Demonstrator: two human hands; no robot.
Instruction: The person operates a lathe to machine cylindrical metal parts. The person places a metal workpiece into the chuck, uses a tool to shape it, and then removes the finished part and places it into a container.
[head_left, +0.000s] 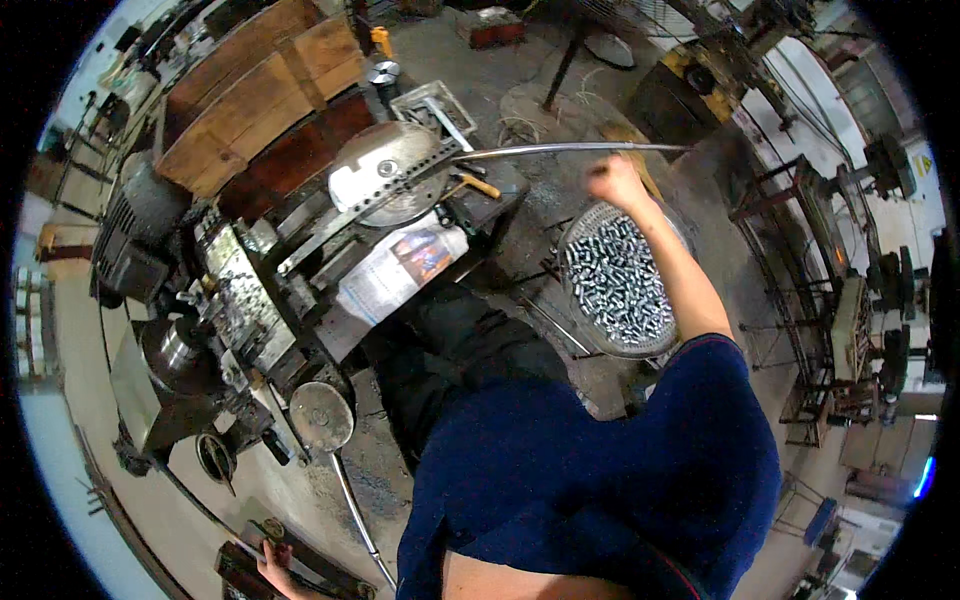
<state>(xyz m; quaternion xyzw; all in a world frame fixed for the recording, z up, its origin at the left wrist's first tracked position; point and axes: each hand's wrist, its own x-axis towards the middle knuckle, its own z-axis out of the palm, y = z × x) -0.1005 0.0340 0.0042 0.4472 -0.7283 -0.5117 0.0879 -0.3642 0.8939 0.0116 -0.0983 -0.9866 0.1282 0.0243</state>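
Step in hand looks like lever work; next move likely calls for firm hold. Left hand [277, 568] low, at end of dark bar [202, 507]; grip cannot be told. Curved steel rod [555, 149] runs rightward from perforated bar [345, 226]. Right hand [615, 183] raised, arm [686, 280] outstretched, fingers seemingly curled, near rod; blur hides whether grasping. Small metal cylinders [615, 285] lie below.

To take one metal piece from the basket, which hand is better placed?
Probably the right hand: it appears near the basket of metal pieces. The left hand is far from them, at the picture's lower left.
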